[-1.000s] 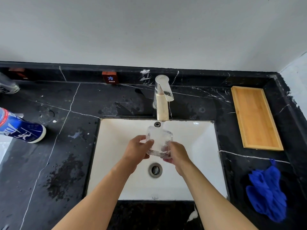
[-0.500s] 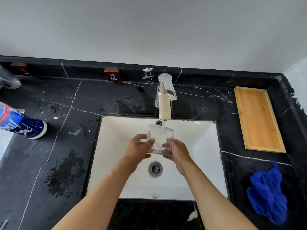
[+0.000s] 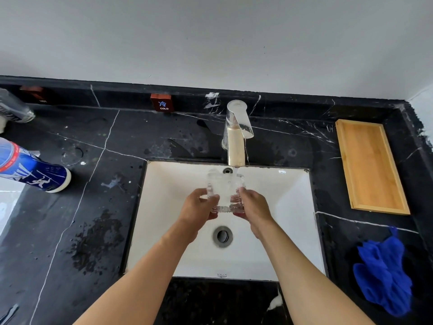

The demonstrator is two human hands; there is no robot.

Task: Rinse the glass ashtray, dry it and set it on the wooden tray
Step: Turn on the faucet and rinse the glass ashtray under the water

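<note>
The clear glass ashtray (image 3: 225, 190) is held tilted over the white sink (image 3: 290, 207), just below the spout of the faucet (image 3: 236, 134). My left hand (image 3: 199, 207) grips its left side and my right hand (image 3: 251, 207) grips its right side. A thin stream of water falls from the spout onto the ashtray's far edge. The wooden tray (image 3: 370, 165) lies on the black counter to the right of the sink. A blue cloth (image 3: 384, 275) is crumpled on the counter near the front right.
A blue and white bottle (image 3: 32, 172) lies on its side on the counter at the left. A second container (image 3: 14, 109) sits at the far left back. The drain (image 3: 222, 235) is below my hands. The black marble counter (image 3: 93, 207) is wet in patches.
Both hands have lifted the ashtray slightly up and back toward the faucet spout. The view has shifted a little.
</note>
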